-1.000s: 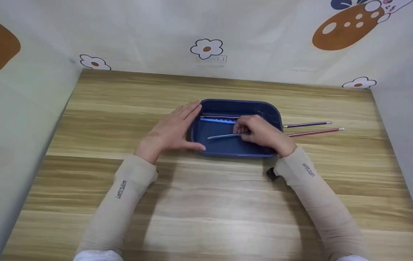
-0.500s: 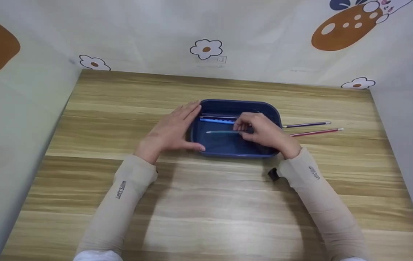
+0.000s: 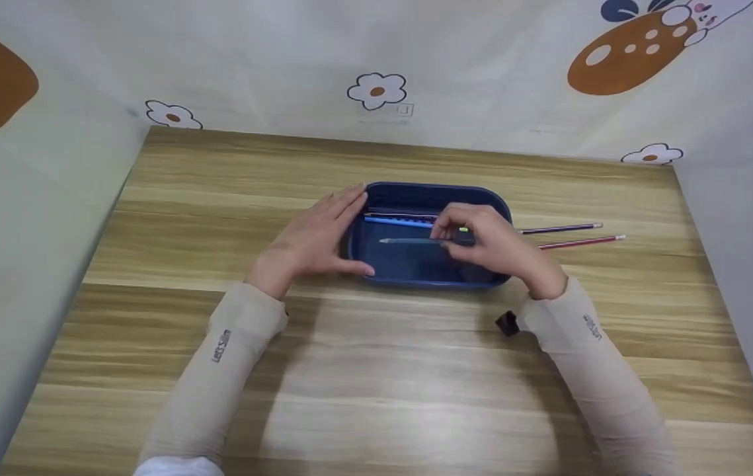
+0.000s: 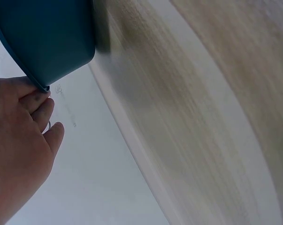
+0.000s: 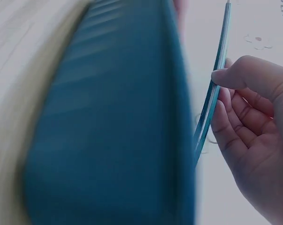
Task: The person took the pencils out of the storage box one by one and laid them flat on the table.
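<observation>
In the head view my right hand [image 3: 492, 239] pinches a teal pencil [image 3: 412, 240] between thumb and fingers, over the inside of a dark blue open box [image 3: 439, 285]. The right wrist view shows this pencil [image 5: 221, 51] slanting upright past the thumb, beside the blurred box wall [image 5: 108, 117]. My left hand [image 3: 310, 238] rests at the box's left end, fingers extended along the far corner and thumb over the near corner. In the left wrist view, that hand [image 4: 24, 131] touches the rim. A bright blue pencil [image 3: 396, 222] and a dark pencil [image 3: 396, 215] lie inside the box.
Right of the box, a dark blue pencil [image 3: 561, 229] and a red pencil [image 3: 584, 242] lie on the wood-grain table [image 3: 389, 370]. Pale walls with printed flowers border the table at the back and sides.
My right hand has shifted slightly right and back, with the teal pencil still pinched and now lying more level. The left hand and box have stayed in place.
</observation>
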`<state>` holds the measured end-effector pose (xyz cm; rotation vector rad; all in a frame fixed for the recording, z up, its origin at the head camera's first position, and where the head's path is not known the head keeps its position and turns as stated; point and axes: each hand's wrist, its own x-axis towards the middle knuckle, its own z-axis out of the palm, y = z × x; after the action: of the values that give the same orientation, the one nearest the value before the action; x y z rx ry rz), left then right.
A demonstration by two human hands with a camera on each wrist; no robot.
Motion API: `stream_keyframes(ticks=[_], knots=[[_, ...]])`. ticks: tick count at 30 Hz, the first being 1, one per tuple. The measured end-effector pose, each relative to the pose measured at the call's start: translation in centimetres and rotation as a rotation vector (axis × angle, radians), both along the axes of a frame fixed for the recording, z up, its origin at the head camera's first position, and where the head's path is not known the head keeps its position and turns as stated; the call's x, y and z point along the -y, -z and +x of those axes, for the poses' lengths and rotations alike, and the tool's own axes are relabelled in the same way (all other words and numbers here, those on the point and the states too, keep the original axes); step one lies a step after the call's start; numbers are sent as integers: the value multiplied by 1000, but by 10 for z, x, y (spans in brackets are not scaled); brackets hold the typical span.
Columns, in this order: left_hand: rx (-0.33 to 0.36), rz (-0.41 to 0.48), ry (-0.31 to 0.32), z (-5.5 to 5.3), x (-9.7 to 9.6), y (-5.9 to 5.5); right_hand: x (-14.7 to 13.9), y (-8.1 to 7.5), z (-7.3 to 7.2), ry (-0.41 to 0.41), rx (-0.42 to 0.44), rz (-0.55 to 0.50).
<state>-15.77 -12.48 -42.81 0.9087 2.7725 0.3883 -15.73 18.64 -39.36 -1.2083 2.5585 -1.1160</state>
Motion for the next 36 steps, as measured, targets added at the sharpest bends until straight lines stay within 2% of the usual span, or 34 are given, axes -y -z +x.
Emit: stream_keyframes(ticks=[7,16,25,30,36], knots=[[11,-5,-4,1,0,-1,-12,-12,6,21,-4,-34],[5,-2,1,0,-1,-3,-28,-18,12,76,-31,0],[-6,6,-1,1,-1,-3,-46,-17,17,127,-46,3],[-4,11,1,1,0,-3,-57,-15,19,143,-85,13],[-10,-1,1,0,0,-1,-70,-8,22,151,-112,-39]])
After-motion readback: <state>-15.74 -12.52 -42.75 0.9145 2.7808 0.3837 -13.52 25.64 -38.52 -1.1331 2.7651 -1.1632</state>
